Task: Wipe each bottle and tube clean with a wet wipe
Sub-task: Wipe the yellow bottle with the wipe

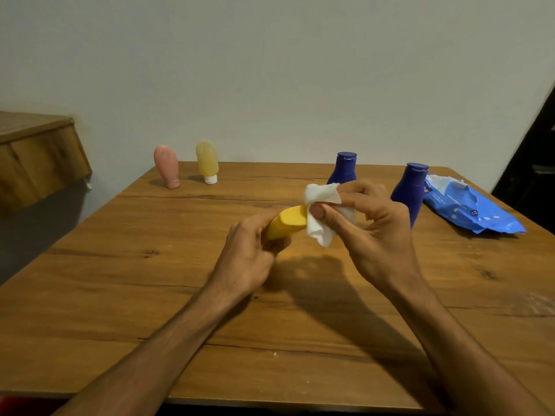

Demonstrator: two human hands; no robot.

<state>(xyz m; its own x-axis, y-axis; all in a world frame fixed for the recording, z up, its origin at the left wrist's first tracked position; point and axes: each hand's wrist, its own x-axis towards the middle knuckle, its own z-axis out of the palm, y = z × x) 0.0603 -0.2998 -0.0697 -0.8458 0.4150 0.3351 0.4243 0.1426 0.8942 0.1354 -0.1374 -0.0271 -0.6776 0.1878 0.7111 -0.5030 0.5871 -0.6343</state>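
My left hand (249, 250) grips a yellow bottle (285, 223) above the middle of the wooden table (150, 280), its flat end pointing up and to the right. My right hand (372, 226) pinches a white wet wipe (324, 211) between thumb and fingers and holds it against that end of the bottle. A pink tube (166, 166) and a pale yellow tube (207, 162) stand cap-down at the back left. Two dark blue bottles (344, 168) (410, 190) stand at the back right, the first partly hidden behind the wipe.
A blue pack of wet wipes (471, 208) lies at the table's right edge beside the nearer blue bottle. A wooden ledge (39, 151) juts from the wall at the left. The white wall runs just behind the table's far edge.
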